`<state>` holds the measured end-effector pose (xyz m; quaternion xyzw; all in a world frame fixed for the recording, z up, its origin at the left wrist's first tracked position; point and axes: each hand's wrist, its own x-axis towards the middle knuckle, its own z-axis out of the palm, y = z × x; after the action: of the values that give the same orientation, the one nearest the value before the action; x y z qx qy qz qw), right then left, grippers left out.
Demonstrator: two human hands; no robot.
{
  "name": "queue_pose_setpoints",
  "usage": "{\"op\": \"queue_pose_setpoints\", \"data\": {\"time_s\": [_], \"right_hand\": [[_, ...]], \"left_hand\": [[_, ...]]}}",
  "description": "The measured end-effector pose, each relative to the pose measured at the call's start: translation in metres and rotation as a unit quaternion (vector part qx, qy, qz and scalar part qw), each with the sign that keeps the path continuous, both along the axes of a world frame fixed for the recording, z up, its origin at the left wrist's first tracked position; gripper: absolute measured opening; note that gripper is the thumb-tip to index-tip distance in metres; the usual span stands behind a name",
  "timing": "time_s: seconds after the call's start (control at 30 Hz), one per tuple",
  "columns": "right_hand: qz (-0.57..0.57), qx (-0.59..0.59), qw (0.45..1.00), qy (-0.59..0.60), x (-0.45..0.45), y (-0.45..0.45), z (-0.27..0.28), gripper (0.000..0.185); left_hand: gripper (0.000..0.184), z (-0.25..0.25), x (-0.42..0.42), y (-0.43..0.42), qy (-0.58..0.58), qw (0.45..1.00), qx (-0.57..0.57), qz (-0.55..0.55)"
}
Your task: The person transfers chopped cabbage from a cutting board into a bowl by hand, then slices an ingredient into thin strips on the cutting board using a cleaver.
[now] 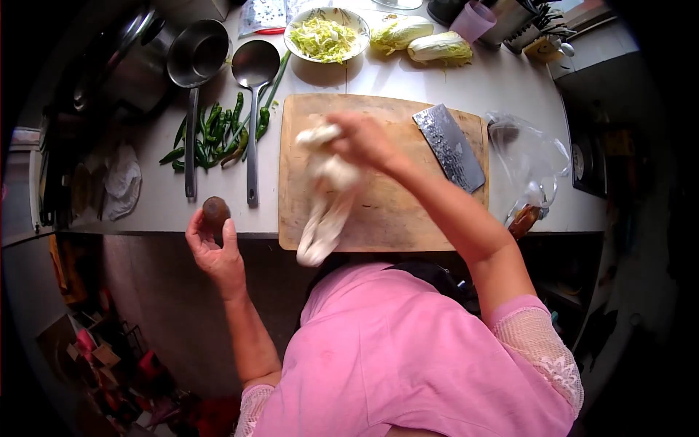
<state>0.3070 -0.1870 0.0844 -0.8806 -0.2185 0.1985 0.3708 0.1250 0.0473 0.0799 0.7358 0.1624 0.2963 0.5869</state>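
The left hand (218, 251) is curled around a round brown object (216, 210), which sits up at the fingertips, between the thumb and the fingers. This hand is in front of the table's near edge, left of the cutting board (397, 226) and clear of it. The right hand (357, 140) is clenched on a white cloth (331, 175), gripping it near its upper end above the left half of the board. The cloth hangs from the fingers toward the person, its lower end reaching the board's near edge; it is blurred, so whether it touches the wood cannot be told.

To the right of the right hand, a broad dark blade (449, 148) lies slantwise on the board, its flat face flecked with light. Just beyond the board's right edge is a clear plastic bag (535, 149) on the table (524, 91).

Left of the board lie a ladle (255, 64) and a saucepan (197, 52), their handles pointing toward the person, with green peppers (215, 131) heaped around and between those handles. Past the board's far edge stands a bowl (293, 52) of shredded pale-green leaves (322, 39), with two pale cabbages (437, 47) just to its right. Near them is a pink cup (473, 20).
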Motion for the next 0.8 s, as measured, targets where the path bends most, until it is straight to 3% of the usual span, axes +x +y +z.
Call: {"op": "queue_pose_setpoints", "data": {"time_s": [0.03, 0.13, 0.2, 0.27, 0.33, 0.37, 0.43, 0.5, 0.53, 0.63, 0.73, 0.77, 0.8], "right_hand": [[0.0, 0.0, 1.0, -0.001, 0.007, -0.005, -0.007, 0.035], [-0.134, -0.067, 0.97, -0.191, 0.0, -0.005, -0.053, 0.058], [-0.13, -0.058, 0.969, -0.205, -0.036, 0.006, -0.046, 0.068], [-0.038, -0.027, 0.953, -0.301, -0.069, -0.002, -0.052, 0.071], [0.03, -0.012, 0.904, -0.427, -0.073, -0.019, -0.059, 0.049], [0.018, -0.029, 0.903, -0.428, -0.069, -0.032, -0.063, 0.043], [-0.031, -0.014, 0.907, -0.421, -0.065, -0.063, -0.067, 0.031], [-0.113, -0.025, 0.953, -0.281, -0.093, -0.093, -0.048, 0.027], [-0.102, -0.033, 0.952, -0.288, -0.106, -0.114, -0.046, 0.028], [-0.113, -0.089, 0.985, -0.096, -0.156, -0.184, -0.008, 0.024], [-0.187, -0.112, 0.974, 0.056, -0.182, -0.277, 0.056, 0.034], [-0.221, -0.105, 0.969, -0.025, -0.193, -0.315, 0.067, 0.033], [-0.34, -0.114, 0.933, 0.004, -0.196, -0.338, 0.096, 0.034]], "left_hand": [[0.046, -0.005, 0.0, -0.003, 0.0, 1.0, 0.006, -0.014], [0.047, -0.006, 0.007, -0.019, 0.006, 0.999, 0.005, -0.052], [0.048, -0.005, 0.011, -0.03, 0.007, 0.998, -0.007, -0.066], [0.048, -0.008, 0.012, -0.036, 0.01, 0.997, -0.001, -0.081], [0.049, -0.012, 0.014, -0.042, 0.016, 0.996, -0.006, -0.09], [0.049, -0.013, 0.014, -0.044, 0.024, 0.995, -0.003, -0.093], [0.049, -0.015, 0.012, -0.051, 0.032, 0.994, 0.001, -0.102], [0.048, -0.016, 0.013, -0.058, 0.056, 0.99, -0.011, -0.126], [0.048, -0.015, 0.016, -0.065, 0.059, 0.988, -0.007, -0.142], [0.045, -0.023, 0.024, -0.088, 0.084, 0.98, -0.007, -0.181], [0.042, -0.023, 0.038, -0.113, 0.09, 0.963, 0.116, -0.228], [0.044, -0.024, 0.044, -0.122, 0.062, 0.952, 0.175, -0.244], [0.045, -0.019, 0.049, -0.132, 0.047, 0.938, 0.225, -0.258]]}}
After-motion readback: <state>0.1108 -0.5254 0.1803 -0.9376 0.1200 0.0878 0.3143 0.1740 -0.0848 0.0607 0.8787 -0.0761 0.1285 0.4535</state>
